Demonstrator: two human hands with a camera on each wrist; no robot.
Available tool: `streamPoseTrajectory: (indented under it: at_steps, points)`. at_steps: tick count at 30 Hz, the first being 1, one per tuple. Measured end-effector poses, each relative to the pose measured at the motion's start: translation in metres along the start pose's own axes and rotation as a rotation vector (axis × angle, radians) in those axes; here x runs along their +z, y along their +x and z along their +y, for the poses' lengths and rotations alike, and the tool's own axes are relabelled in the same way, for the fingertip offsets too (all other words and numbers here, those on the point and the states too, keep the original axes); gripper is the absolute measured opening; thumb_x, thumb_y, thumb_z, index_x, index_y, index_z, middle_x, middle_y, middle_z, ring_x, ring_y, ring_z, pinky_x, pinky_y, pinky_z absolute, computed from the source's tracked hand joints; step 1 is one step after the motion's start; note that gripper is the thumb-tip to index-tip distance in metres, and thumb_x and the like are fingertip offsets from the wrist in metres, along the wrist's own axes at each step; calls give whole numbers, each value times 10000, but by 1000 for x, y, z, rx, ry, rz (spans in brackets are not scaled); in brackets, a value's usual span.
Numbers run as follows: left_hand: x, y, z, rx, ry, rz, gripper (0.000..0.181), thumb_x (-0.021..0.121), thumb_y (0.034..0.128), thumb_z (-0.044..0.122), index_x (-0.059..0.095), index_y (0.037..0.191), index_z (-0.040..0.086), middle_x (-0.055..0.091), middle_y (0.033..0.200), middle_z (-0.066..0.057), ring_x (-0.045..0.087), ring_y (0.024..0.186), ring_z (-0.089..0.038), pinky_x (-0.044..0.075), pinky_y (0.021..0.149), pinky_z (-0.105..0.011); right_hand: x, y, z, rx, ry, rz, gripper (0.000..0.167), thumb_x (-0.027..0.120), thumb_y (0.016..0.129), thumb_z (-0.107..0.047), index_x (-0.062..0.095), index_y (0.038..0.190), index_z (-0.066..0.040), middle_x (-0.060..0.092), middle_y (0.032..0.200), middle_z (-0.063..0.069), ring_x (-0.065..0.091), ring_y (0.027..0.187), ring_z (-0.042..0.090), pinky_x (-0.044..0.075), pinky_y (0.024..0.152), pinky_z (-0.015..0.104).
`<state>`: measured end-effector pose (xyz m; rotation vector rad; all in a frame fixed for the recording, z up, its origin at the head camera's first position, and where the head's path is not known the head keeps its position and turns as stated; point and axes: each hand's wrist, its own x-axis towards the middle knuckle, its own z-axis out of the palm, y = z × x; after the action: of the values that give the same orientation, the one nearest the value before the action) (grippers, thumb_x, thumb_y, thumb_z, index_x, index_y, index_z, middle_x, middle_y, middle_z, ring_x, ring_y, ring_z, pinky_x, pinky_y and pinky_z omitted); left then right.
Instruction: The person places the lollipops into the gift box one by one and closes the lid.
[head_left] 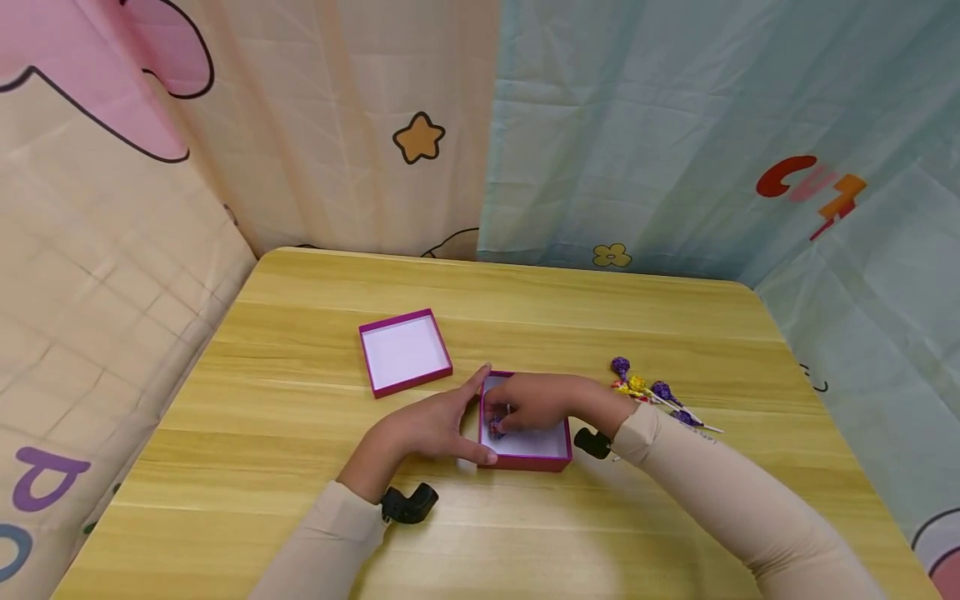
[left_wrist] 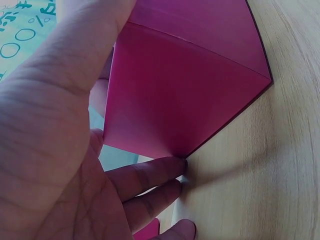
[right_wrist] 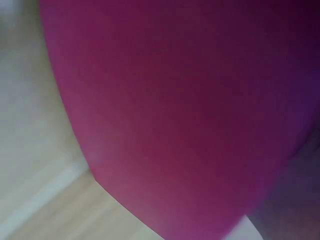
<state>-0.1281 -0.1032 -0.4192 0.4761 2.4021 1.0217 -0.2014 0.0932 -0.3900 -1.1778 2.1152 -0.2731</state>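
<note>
A magenta box [head_left: 525, 462] with a white inside sits on the table, its outer wall [left_wrist: 185, 90] filling much of the left wrist view. My left hand [head_left: 431, 427] grips the box's left side, thumb at the near corner and fingers toward the far one. Reaching into the box from the right, my right hand [head_left: 542, 402] pinches a lollipop [head_left: 496, 428] with a dark wrapped head low over the white bottom. The right wrist view shows mainly the box's outer wall [right_wrist: 175, 110], blurred; the right fingers are hidden there.
Left of the box and farther back lies a shallow magenta lid [head_left: 405, 353], white inside facing up. Several lollipops [head_left: 662, 390] in purple, yellow and red wrappers lie in a loose pile on the right, partly behind the right forearm. Curtains stand behind the wooden table [head_left: 300, 417].
</note>
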Motion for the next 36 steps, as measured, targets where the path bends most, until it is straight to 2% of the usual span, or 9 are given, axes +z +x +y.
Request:
streamPoseTrajectory:
  at_steps: [7,20,30,36]
  points:
    - [0,0,2,-4,19,-1,1228,807,722,613,25,1608,280,291,1597,-69,361,1405,-200,303,1142,-411,10,2,4,15,23,14,63,662,966,-160,637,1023,-162,584,847,-77,535,805,97,459,766,260]
    - [-2,1,1,-2,30,-2,1227,801,728,615,15,1608,280,298,1594,-76,404,1367,-197,335,1121,-406,13,1,6,8,113,65,43,649,969,-134,624,977,-168,598,851,-78,547,799,98,476,735,265]
    - [-1,2,-1,-16,16,-3,1247,796,709,646,4,1606,294,277,1605,-62,384,1384,-191,328,1127,-417,15,4,6,-15,154,41,66,655,954,-102,639,918,-154,606,812,-73,536,752,79,459,701,253]
    - [0,1,0,-15,12,1,1232,806,721,616,19,1608,280,272,1607,-56,373,1391,-188,319,1132,-411,15,4,4,-40,193,2,77,652,936,-56,672,949,-129,632,816,-83,560,760,61,477,733,248]
